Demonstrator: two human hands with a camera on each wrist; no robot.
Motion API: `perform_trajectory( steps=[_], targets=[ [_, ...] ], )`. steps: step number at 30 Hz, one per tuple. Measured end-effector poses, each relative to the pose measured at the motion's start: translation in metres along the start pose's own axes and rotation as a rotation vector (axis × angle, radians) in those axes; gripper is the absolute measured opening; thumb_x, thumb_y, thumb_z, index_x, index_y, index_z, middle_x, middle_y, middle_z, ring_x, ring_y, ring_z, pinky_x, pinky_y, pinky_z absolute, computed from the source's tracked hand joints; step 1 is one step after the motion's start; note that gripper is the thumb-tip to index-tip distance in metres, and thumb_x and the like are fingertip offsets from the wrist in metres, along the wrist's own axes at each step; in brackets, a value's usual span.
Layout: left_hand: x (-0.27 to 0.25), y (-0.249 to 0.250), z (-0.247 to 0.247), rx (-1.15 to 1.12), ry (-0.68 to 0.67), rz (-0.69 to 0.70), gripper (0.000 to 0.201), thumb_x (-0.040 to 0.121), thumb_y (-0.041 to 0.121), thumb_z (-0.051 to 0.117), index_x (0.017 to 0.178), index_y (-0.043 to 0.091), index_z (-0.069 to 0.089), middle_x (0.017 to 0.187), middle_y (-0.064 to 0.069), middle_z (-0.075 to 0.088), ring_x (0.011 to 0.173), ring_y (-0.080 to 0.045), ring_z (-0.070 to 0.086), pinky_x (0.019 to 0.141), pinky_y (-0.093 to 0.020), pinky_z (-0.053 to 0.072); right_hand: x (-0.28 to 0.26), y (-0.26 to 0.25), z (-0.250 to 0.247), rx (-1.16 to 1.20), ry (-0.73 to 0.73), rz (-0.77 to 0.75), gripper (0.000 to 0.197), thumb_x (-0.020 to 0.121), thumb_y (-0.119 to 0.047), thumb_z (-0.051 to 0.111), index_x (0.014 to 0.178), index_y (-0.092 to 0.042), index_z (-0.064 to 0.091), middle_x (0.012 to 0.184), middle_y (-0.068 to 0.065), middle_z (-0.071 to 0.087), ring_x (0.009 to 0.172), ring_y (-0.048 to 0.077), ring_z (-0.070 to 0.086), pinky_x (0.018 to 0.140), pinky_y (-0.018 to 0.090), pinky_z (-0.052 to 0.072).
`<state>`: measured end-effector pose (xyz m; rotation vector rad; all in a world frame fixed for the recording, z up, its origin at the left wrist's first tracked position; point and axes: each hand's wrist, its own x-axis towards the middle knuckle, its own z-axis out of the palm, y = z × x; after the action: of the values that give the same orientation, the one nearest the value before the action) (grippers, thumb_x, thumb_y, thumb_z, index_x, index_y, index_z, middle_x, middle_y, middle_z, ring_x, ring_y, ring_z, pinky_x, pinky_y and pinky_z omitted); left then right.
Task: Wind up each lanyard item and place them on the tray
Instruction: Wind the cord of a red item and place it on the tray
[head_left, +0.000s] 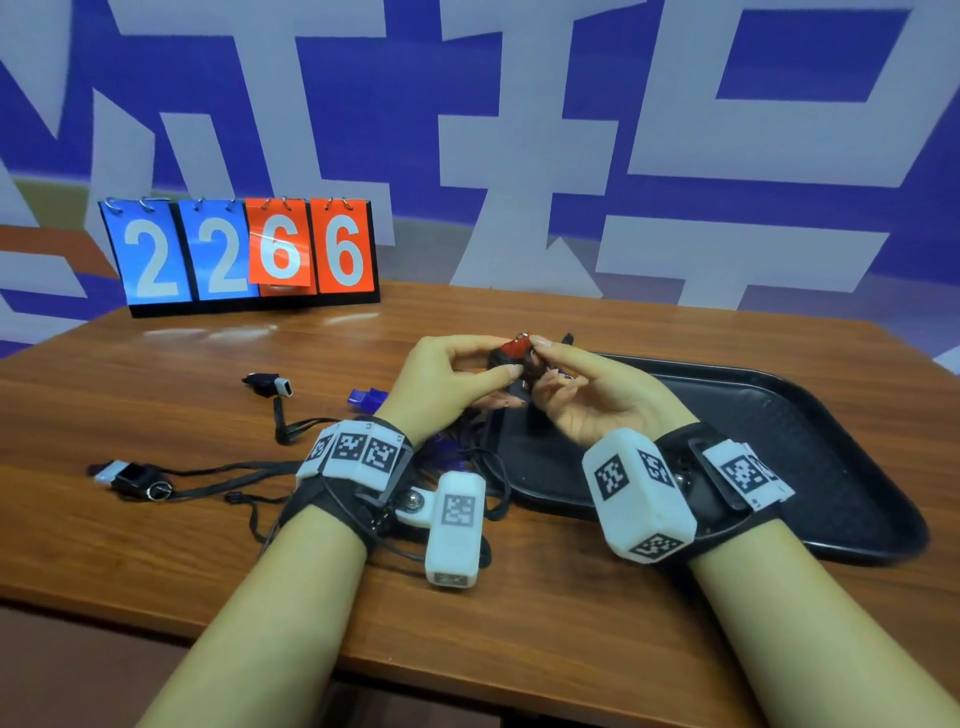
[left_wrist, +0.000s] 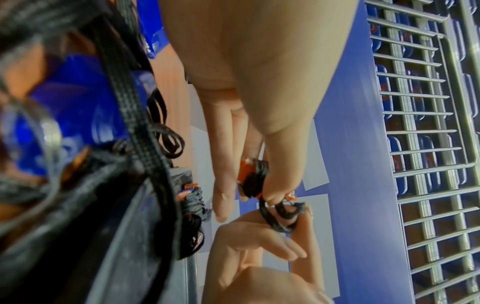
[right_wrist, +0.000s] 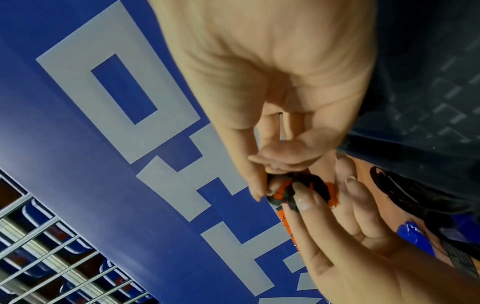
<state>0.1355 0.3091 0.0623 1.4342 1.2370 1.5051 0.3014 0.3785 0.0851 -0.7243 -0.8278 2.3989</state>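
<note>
Both hands work above the near left corner of the black tray (head_left: 810, 499): the left hand (head_left: 441, 379) pinches a red whistle (head_left: 515, 347) already mostly wrapped in its black cord, while the right hand (head_left: 597, 395) pinches the last short loop of that cord. One wound red item (left_wrist: 193, 198) appears to lie on the tray. Two black whistles (head_left: 267, 385) (head_left: 130, 475) and a blue whistle (head_left: 368, 401) lie on the wooden table (head_left: 519, 613), lanyards loose, still to do.

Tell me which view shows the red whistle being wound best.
The left wrist view: the red whistle shows its black cord wraps and a loose loop, pinched by the left hand. In the right wrist view, fingers cover much of it. In the head view it is small between both hands.
</note>
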Motion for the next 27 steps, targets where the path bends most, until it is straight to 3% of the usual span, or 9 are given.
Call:
perform_trajectory(
  steps=[4, 8, 14, 17, 20, 25, 27],
  targets=[
    [0.001, 0.0, 0.0, -0.012, -0.001, -0.008, 0.027, 0.089, -0.003, 0.068, 0.115, 0.003, 0.07, 0.1, -0.014, 0.076, 0.082, -0.031, 0.075, 0.069, -0.026, 0.06, 0.001, 0.003, 0.002, -0.132, 0.037, -0.153, 0.021, 0.072, -0.014, 0.074, 0.092, -0.012, 0.067, 0.074, 0.0, 0.062, 0.053, 0.004, 0.054, 0.043, 0.008, 0.044],
    [0.001, 0.0, 0.0, -0.025, 0.018, -0.013, 0.027, 0.088, -0.001, 0.069, 0.115, 0.003, 0.07, 0.099, -0.013, 0.076, 0.08, -0.032, 0.075, 0.07, -0.027, 0.061, 0.006, 0.007, -0.002, -0.275, 0.154, -0.346, 0.008, 0.084, -0.013, 0.073, 0.087, -0.012, 0.066, 0.076, 0.001, 0.061, 0.06, 0.006, 0.054, 0.049, 0.01, 0.046],
    [0.001, 0.0, 0.0, -0.048, 0.025, -0.024, 0.029, 0.089, 0.002, 0.068, 0.118, 0.003, 0.069, 0.1, -0.013, 0.076, 0.079, -0.033, 0.075, 0.07, -0.026, 0.061, 0.012, 0.019, 0.0, -0.654, 0.274, -0.779, 0.01, 0.086, -0.01, 0.073, 0.083, -0.011, 0.063, 0.077, 0.005, 0.064, 0.067, 0.015, 0.057, 0.066, 0.028, 0.05],
    [0.001, -0.001, 0.0, -0.034, 0.031, -0.024, 0.029, 0.09, 0.002, 0.068, 0.118, 0.003, 0.069, 0.1, -0.013, 0.076, 0.08, -0.032, 0.075, 0.069, -0.025, 0.06, 0.012, 0.02, 0.001, -0.681, 0.257, -0.789, 0.005, 0.085, -0.006, 0.073, 0.085, -0.009, 0.069, 0.082, 0.01, 0.068, 0.075, 0.022, 0.059, 0.072, 0.035, 0.053],
    [0.002, -0.003, 0.0, -0.023, 0.044, -0.026, 0.028, 0.089, 0.001, 0.069, 0.117, 0.003, 0.07, 0.099, -0.013, 0.076, 0.079, -0.032, 0.075, 0.068, -0.024, 0.06, 0.01, 0.02, 0.002, -0.679, 0.241, -0.774, 0.003, 0.086, -0.003, 0.071, 0.086, -0.006, 0.071, 0.085, 0.011, 0.071, 0.078, 0.02, 0.065, 0.077, 0.033, 0.058],
    [0.002, -0.003, -0.003, -0.009, 0.06, -0.034, 0.026, 0.088, 0.002, 0.07, 0.115, 0.002, 0.071, 0.097, -0.012, 0.077, 0.079, -0.031, 0.075, 0.068, -0.024, 0.06, 0.009, 0.016, 0.004, -0.595, 0.24, -0.694, 0.022, 0.093, 0.002, 0.054, 0.082, -0.007, 0.071, 0.075, 0.006, 0.07, 0.068, 0.018, 0.065, 0.072, 0.028, 0.06],
    [0.002, -0.002, -0.004, -0.007, 0.057, -0.034, 0.027, 0.089, 0.003, 0.07, 0.115, 0.003, 0.071, 0.097, -0.012, 0.077, 0.079, -0.031, 0.076, 0.069, -0.025, 0.06, 0.009, 0.015, 0.004, -0.615, 0.226, -0.69, 0.02, 0.093, 0.003, 0.055, 0.084, -0.006, 0.071, 0.073, 0.005, 0.071, 0.066, 0.017, 0.066, 0.072, 0.028, 0.061]
  ],
)
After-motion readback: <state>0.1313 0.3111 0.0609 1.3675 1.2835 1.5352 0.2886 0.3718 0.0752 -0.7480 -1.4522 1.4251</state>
